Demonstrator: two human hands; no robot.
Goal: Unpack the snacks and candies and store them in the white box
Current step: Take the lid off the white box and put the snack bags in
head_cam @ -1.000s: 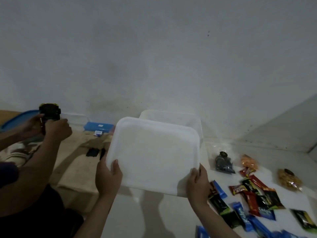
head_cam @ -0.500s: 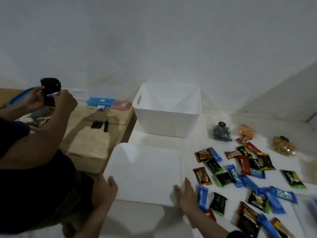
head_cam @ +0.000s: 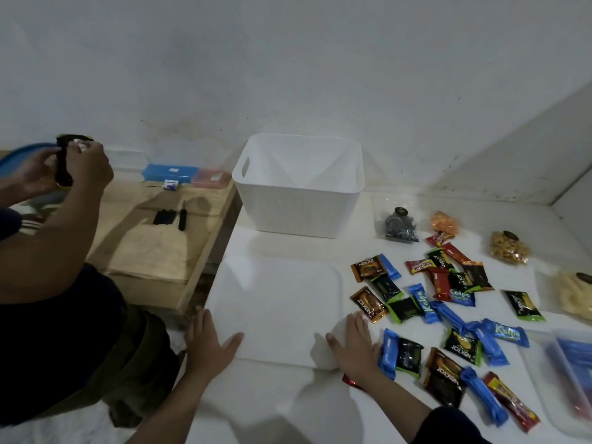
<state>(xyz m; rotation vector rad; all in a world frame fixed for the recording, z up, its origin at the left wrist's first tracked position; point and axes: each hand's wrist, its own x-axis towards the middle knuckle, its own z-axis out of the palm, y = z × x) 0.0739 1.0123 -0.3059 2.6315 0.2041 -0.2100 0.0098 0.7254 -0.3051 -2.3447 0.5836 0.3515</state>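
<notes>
The white lid (head_cam: 275, 307), raised before the box a second ago, is now lying flat at lower centre on the table (head_cam: 272, 408), its left edge at the table's edge. Left hand (head_cam: 209, 344) and right hand (head_cam: 352, 346) are resting open-fingered on its near corners. One white box (head_cam: 298, 200) is standing open behind; snack packets (head_cam: 448, 302) are scattering right

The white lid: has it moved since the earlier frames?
Yes. The white lid came down from in front of the white box and now lies flat on the table in front of it, both hands resting on it.
</notes>
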